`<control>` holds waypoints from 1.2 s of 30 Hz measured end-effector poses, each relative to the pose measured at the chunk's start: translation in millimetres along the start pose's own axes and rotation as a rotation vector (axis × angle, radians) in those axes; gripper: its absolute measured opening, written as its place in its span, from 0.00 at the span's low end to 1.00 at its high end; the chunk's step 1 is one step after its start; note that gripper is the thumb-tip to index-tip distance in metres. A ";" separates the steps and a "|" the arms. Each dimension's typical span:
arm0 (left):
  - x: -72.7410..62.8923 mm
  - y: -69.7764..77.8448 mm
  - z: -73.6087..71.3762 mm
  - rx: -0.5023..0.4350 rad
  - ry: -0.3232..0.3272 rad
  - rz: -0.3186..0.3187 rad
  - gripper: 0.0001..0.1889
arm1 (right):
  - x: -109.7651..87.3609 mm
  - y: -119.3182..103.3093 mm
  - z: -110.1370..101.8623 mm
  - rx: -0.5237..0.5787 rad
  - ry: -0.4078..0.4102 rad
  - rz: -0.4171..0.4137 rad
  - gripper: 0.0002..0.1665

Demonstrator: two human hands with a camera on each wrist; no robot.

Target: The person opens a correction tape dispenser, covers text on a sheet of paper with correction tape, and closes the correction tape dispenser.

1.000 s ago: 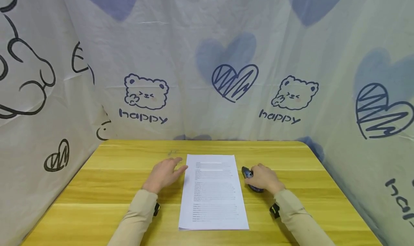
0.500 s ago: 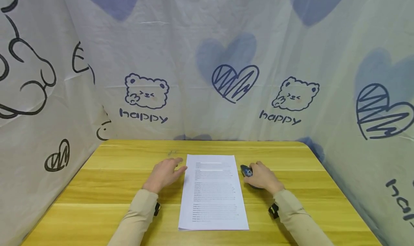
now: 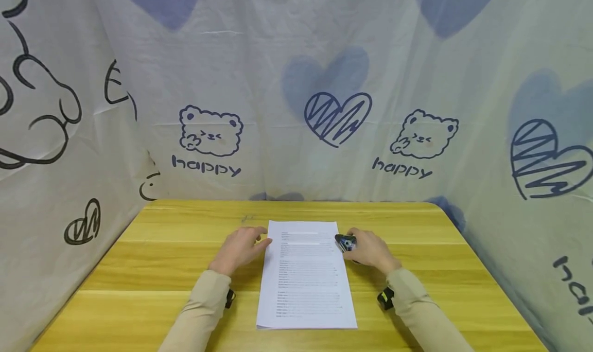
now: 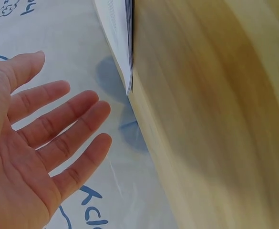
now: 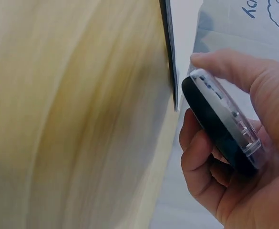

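A stack of printed paper lies in the middle of the table, with pale strips across lines near its top. My right hand holds a correction tape dispenser at the stack's upper right edge. In the right wrist view the dispenser has one black side and one clear side, small parts showing inside. Thumb and curled fingers grip it from both sides. At the stack's left edge is my left hand, holding nothing. The left wrist view shows its fingers loosely spread.
The yellow wooden table reaches back to a pale curtain printed with hearts and bears. More curtain hangs along both sides. A dark band sits on the right wrist, another dark band on the left.
My right hand has moved left with the dispenser, from beside the stack to its upper right edge. The left hand has shifted slightly right. The paper has hardly moved.
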State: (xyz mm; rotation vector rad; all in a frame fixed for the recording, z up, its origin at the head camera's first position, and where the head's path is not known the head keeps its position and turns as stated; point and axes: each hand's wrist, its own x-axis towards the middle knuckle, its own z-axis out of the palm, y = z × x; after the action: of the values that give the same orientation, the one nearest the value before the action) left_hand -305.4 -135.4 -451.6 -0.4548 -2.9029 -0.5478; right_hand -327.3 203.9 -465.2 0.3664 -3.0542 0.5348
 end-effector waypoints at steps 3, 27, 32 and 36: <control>2.4 1.6 2.0 -0.019 -0.002 0.026 0.19 | 2.3 -2.3 0.3 0.018 0.013 -0.011 0.34; 12.8 17.9 16.0 -0.128 -0.010 0.155 0.15 | 7.3 -33.3 -4.9 0.288 -0.031 -0.081 0.30; 13.5 23.7 15.9 -0.186 -0.014 0.171 0.16 | 7.0 -40.7 -4.5 0.400 -0.062 -0.071 0.31; 14.1 29.0 18.8 -0.216 -0.005 0.206 0.17 | 7.6 -46.3 -2.3 0.470 -0.095 -0.080 0.32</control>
State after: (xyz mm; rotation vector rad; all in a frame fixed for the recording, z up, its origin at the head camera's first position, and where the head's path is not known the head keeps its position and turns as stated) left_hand -311.1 -98.9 -456.5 -0.7745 -2.7665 -0.8297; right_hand -324.0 160.6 -447.1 0.5307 -2.9525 1.2648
